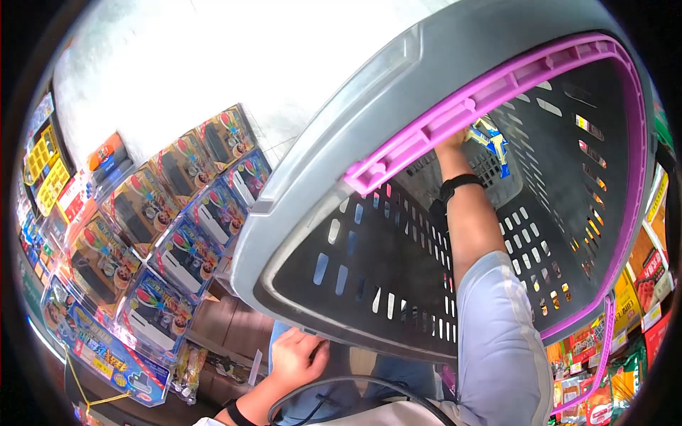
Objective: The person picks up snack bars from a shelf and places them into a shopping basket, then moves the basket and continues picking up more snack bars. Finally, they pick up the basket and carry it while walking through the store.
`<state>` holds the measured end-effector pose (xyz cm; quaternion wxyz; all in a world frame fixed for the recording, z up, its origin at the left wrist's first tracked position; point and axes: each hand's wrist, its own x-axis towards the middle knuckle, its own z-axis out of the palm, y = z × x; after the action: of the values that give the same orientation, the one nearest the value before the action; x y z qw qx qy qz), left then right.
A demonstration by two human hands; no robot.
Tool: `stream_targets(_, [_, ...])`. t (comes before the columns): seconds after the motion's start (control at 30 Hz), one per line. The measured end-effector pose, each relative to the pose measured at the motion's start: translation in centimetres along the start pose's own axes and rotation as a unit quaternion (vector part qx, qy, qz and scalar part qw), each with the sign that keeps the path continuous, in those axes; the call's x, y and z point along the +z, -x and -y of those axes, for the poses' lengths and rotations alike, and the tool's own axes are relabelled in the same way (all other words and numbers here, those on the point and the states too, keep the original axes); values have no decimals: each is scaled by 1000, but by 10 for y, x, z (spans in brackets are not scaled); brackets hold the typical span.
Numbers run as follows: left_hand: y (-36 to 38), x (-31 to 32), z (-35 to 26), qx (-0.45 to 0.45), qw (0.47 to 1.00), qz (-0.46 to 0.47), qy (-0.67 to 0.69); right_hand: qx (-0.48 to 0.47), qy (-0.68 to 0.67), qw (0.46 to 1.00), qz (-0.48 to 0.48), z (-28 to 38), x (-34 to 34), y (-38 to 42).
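Observation:
A large grey shopping basket (pixel 334 135) with a pink handle (pixel 455 113) fills the middle and right of the view, its mouth facing me. Deep inside it is my right hand (pixel 453 142), partly hidden behind the pink handle, with a dark band on the wrist. Next to its fingers lies a small blue and yellow packet (pixel 494 145); whether the fingers grip it cannot be made out. Below the basket's lower rim, my left hand (pixel 298 357) has its fingers curled, their tips against or near the rim's underside.
Boxed toys in clear packaging (pixel 177 241) stand in rows on the left. Colourful snack packets (pixel 618 355) hang at the lower right. A pale floor (pixel 177 64) shows at the upper left. A black cable loop (pixel 355 380) crosses the bottom near my legs.

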<state>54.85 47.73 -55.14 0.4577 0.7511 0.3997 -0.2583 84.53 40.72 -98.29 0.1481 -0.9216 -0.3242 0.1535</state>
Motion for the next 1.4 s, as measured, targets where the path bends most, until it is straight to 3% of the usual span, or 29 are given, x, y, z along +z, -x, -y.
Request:
stream_targets(0.1, [0,1,5,3,1000,-11,9,-37,45,998,24,-3,11,5])
stream_targets(0.2, [-3,-2,1,1,1000,-5,6,-19,77,996,28,48,-48,3])
stream_targets(0.33, [-7,-6,-5,-14,1000,6,1,11,113,985,130,50,-68,-2])
stream_targets(0.47, [-6,-5,-5,-14,1000,1,8,2,88,985,147,38,-68,4])
stream_targets(0.53, [-6,-4,-3,3,1000,2,5,-34,79,992,96,40,-83,4])
stream_targets(0.63, [-7,-2,-2,14,1000,-1,1,-178,90,980,15,26,-85,-17])
stream_targets(0.73, [-7,-2,-3,17,1000,4,-8,-224,174,958,38,20,-100,-47])
stream_targets(0.87, [-9,-4,-6,19,1000,2,-19,-160,208,964,40,22,-92,-57])
stream_targets(1.1, [-9,-3,-5,17,1000,-8,-10,-195,220,954,58,17,-84,-49])
stream_targets(1.23, [-6,-1,-6,19,1000,-4,3,-194,224,953,62,7,-69,-4])
stream_targets(1.4, [-6,1,-9,23,1000,-11,-6,-154,221,961,61,5,-65,16])
